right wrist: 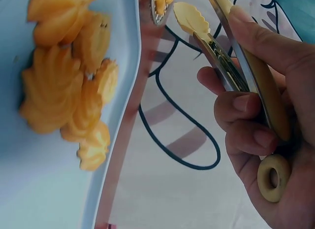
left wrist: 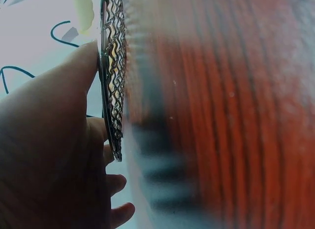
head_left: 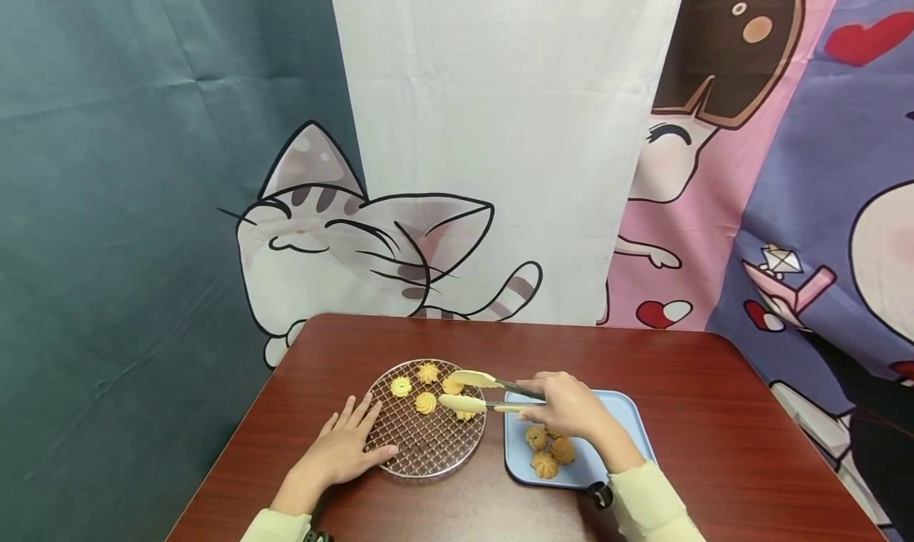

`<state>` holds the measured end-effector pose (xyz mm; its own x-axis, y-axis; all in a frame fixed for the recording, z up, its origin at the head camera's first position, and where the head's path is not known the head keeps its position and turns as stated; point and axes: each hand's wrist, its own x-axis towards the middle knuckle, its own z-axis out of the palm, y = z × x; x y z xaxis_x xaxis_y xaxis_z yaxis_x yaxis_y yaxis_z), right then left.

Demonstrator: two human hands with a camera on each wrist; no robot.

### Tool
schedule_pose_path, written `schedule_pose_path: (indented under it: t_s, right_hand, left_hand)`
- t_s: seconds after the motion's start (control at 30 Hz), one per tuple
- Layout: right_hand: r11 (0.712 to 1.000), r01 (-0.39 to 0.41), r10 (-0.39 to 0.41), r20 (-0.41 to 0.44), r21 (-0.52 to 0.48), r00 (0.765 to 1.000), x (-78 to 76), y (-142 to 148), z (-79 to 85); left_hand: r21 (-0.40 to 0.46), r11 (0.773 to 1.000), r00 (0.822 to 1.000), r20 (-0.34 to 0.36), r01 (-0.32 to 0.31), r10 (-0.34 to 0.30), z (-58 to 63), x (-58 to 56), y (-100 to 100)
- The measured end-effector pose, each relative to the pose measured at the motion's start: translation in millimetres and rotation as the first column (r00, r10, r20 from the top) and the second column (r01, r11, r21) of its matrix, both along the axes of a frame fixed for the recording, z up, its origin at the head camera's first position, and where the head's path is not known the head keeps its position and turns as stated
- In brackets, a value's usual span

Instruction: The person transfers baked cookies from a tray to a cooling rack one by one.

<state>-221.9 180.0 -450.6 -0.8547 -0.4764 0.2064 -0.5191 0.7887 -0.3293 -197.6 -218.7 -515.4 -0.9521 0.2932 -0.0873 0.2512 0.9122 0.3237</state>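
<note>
While your right hand [head_left: 564,403] grips the pale-yellow-tipped metal tongs [head_left: 480,378], note that the two tips stand spread, one farther from you and one nearer. The golden, ridged, round cookie [head_left: 452,385] lies to the left of that hand on the round silver wire-mesh rack [head_left: 421,455], partly behind the far tip and partly in the gap. Contact between tip and cookie cannot be told from these views. A second golden ridged cookie [head_left: 466,416] sits just on your side of the near tip, outside the gap.

The tongs' long axis runs roughly crosswise, from the hand toward the rack. As a judgement, closing on the first cookie turns on keeping it centred between the tips. The tongs are the nearer tool: your left hand [head_left: 343,451] has its fingers extended at the rack's left rim. The light-blue rectangular tray [head_left: 593,478] lies right of the rack, partly beneath your right hand.
</note>
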Motion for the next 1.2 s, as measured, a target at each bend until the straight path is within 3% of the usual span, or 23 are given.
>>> schedule_pose_path:
  t_s: [0.23,0.57,0.77,1.0,1.2]
  right_hand:
    - [1.0,0.029,-0.029,-0.017,-0.007,0.999,5.9,13.2,1.3]
    - [0.999,-0.02,0.019,-0.019,-0.031,1.0,16.8,34.4,8.7]
    - [0.999,0.039,-0.039,-0.014,-0.03,0.999,27.6,49.9,12.3]
    - [0.999,0.051,-0.052,-0.057,-0.016,0.997,39.2,66.6,15.5]
    - [0.994,0.106,-0.107,-0.037,-0.009,0.994,48.4,78.3,16.9]
  left_hand:
    - [-0.002,1.0,1.0,0.008,-0.004,0.004,1.0,-1.7,0.5]
    - [0.029,1.0,1.0,-0.004,0.006,-0.006,2.8,-2.3,2.1]
    - [0.016,1.0,1.0,-0.011,0.007,-0.006,0.0,-2.6,1.0]
    - [0.004,1.0,1.0,-0.009,0.005,-0.005,-0.5,-2.6,0.8]
    - [0.001,1.0,1.0,-0.01,0.0,0.0,-3.2,-3.8,0.4]
